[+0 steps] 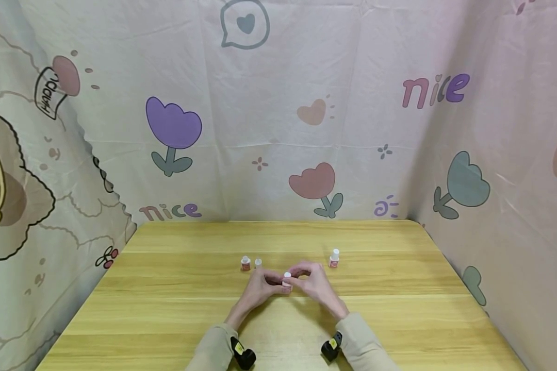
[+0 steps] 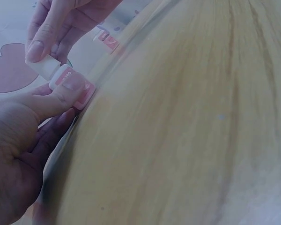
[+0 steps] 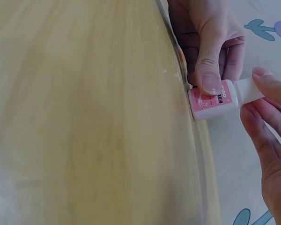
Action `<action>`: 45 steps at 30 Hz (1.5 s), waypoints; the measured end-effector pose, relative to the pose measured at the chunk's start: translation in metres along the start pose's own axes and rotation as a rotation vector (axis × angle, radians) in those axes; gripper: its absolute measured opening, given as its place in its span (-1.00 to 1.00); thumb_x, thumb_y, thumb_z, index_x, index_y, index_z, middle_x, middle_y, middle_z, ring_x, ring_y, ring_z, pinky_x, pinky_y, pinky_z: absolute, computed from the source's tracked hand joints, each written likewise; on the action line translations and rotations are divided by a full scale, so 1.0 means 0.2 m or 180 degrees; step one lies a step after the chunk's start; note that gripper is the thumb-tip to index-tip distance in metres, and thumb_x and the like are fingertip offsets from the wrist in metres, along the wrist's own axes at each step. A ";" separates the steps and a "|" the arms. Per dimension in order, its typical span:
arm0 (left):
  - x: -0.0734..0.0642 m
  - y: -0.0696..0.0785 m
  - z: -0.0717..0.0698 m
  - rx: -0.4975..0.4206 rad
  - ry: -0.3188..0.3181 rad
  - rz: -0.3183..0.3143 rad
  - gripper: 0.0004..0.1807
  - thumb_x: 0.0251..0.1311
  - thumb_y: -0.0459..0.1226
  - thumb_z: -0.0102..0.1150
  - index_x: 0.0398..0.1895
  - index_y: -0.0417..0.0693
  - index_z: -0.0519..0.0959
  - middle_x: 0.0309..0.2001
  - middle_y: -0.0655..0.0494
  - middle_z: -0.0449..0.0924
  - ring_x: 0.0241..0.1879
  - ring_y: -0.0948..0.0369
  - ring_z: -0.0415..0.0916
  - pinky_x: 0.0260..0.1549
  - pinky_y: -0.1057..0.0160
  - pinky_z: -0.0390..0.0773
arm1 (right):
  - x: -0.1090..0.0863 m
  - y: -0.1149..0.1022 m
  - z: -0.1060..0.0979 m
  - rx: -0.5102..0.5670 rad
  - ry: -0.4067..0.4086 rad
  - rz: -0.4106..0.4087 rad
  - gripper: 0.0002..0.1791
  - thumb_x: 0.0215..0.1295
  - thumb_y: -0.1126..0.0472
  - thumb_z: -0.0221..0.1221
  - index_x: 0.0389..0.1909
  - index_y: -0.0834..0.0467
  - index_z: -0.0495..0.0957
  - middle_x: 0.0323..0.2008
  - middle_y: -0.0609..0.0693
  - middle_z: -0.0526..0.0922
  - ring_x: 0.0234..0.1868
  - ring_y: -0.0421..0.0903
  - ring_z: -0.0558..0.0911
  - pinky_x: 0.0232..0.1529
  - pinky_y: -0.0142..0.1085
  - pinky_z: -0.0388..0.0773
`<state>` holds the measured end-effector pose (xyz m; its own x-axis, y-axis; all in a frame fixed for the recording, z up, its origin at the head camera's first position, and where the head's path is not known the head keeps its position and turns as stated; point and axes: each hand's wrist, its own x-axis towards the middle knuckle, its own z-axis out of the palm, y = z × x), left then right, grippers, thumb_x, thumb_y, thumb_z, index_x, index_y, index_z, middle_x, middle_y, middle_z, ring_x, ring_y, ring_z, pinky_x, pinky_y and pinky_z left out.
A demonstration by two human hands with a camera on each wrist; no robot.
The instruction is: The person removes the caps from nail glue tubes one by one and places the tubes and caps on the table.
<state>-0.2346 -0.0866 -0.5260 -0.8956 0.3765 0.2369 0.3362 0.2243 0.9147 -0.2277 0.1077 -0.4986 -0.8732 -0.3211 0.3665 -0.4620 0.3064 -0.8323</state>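
Observation:
A small white bottle with a pink label stands on the table between the two hands. My left hand pinches the bottle's body, its thumb lying across the label. At the top, the fingers and thumb of my right hand grip the white cap. The cap sits at the bottle's neck; whether it is tight or loose I cannot tell. Just beyond the left hand are a similar bottle with a short white top and a small white piece, like a cap.
Another pink-labelled bottle with a tall white cap stands farther back, right of the right hand. The wooden table ends at a printed cloth behind, with more cloth along both sides. A black wrist camera is strapped over the left sleeve.

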 end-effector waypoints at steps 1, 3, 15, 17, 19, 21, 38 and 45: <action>0.00 0.00 0.00 0.0000 -0.0006 -0.0008 -0.79 0.02 -0.29 0.53 -0.24 -0.11 0.79 -0.27 -0.07 0.81 -0.31 0.35 0.71 -0.27 0.44 0.63 | 0.00 0.00 0.00 0.0003 -0.0009 -0.0019 -0.87 0.12 0.29 0.45 -0.30 0.19 0.75 -0.34 0.10 0.77 -0.31 -0.17 0.72 -0.13 -0.27 0.70; 0.00 0.00 0.00 0.0013 -0.0009 -0.0020 -0.80 0.02 -0.29 0.53 -0.24 -0.10 0.79 -0.27 -0.06 0.81 -0.31 0.35 0.70 -0.27 0.44 0.62 | 0.00 0.00 0.00 -0.0001 -0.0028 -0.0048 -0.87 0.13 0.32 0.44 -0.29 0.24 0.75 -0.33 0.14 0.77 -0.29 -0.07 0.73 -0.10 -0.19 0.71; -0.01 0.00 -0.01 0.0041 0.0006 0.0007 -0.81 0.02 -0.28 0.53 -0.27 -0.10 0.79 -0.29 -0.06 0.81 -0.34 0.39 0.70 -0.26 0.43 0.64 | 0.00 0.00 0.00 0.0109 -0.0038 0.0237 -0.80 0.08 0.27 0.48 -0.28 0.18 0.70 -0.31 0.10 0.77 -0.29 -0.20 0.71 -0.14 -0.40 0.66; -0.01 0.00 -0.01 0.0049 -0.0006 0.0005 -0.81 0.02 -0.28 0.53 -0.26 -0.10 0.79 -0.29 -0.06 0.81 -0.34 0.39 0.70 -0.27 0.43 0.63 | 0.00 0.01 0.00 0.0084 0.0000 0.0187 -0.82 0.07 0.28 0.48 -0.32 0.17 0.70 -0.33 0.10 0.77 -0.30 -0.21 0.70 -0.16 -0.39 0.66; -0.01 0.00 -0.01 0.0047 -0.0016 0.0005 -0.81 0.02 -0.29 0.53 -0.26 -0.09 0.79 -0.29 -0.06 0.81 -0.34 0.39 0.70 -0.28 0.43 0.63 | 0.00 0.01 0.01 0.0063 0.0021 0.0133 -0.83 0.07 0.29 0.49 -0.33 0.18 0.71 -0.35 0.10 0.77 -0.31 -0.21 0.70 -0.17 -0.34 0.67; -0.01 0.00 -0.01 0.0044 -0.0016 0.0000 -0.81 0.02 -0.29 0.53 -0.26 -0.09 0.79 -0.28 -0.06 0.81 -0.33 0.38 0.70 -0.27 0.44 0.63 | 0.00 0.01 0.01 0.0044 0.0029 0.0088 -0.84 0.07 0.31 0.48 -0.33 0.19 0.72 -0.35 0.11 0.77 -0.31 -0.17 0.70 -0.15 -0.26 0.70; -0.01 0.01 -0.01 0.0070 -0.0021 -0.0034 -0.80 0.02 -0.28 0.53 -0.25 -0.07 0.80 -0.27 -0.04 0.82 -0.32 0.39 0.70 -0.25 0.43 0.63 | -0.03 -0.19 -0.05 0.0108 -0.0157 0.0044 -0.82 0.13 0.45 0.38 -0.23 0.39 0.68 -0.28 0.28 0.74 -0.24 0.13 0.73 -0.05 0.01 0.70; -0.01 0.01 -0.01 0.0097 -0.0020 -0.0016 -0.80 0.03 -0.29 0.52 -0.24 -0.11 0.79 -0.27 -0.05 0.81 -0.32 0.41 0.70 -0.25 0.43 0.64 | -0.02 -0.19 -0.04 0.0006 -0.0081 0.0293 -0.81 0.10 0.38 0.44 -0.29 0.34 0.66 -0.32 0.22 0.75 -0.28 0.00 0.71 -0.17 -0.37 0.64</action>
<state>-0.2326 -0.0891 -0.5235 -0.8955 0.3810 0.2300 0.3404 0.2536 0.9054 -0.2082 0.1037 -0.4642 -0.9077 -0.3143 0.2779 -0.3798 0.3338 -0.8628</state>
